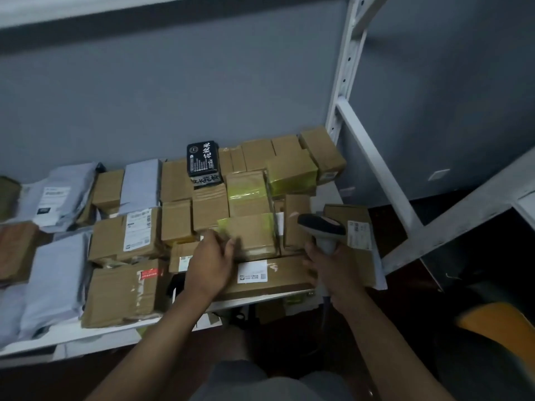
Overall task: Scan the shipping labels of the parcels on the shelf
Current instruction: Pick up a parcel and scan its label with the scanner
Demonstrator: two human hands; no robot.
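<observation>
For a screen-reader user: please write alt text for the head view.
A person's right hand grips a grey handheld barcode scanner while the left hand rests on a brown cardboard parcel with yellow tape, among many parcels crowding a white metal shelf.

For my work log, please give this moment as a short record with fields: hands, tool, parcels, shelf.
left hand: left hand rests on a tape-wrapped cardboard box, fingers fairly straight
right hand: right hand grips the scanner
scanner: head pointing left, over the parcels
parcels: many cardboard boxes, grey mailer bags on the left
shelf: white metal shelf
</observation>
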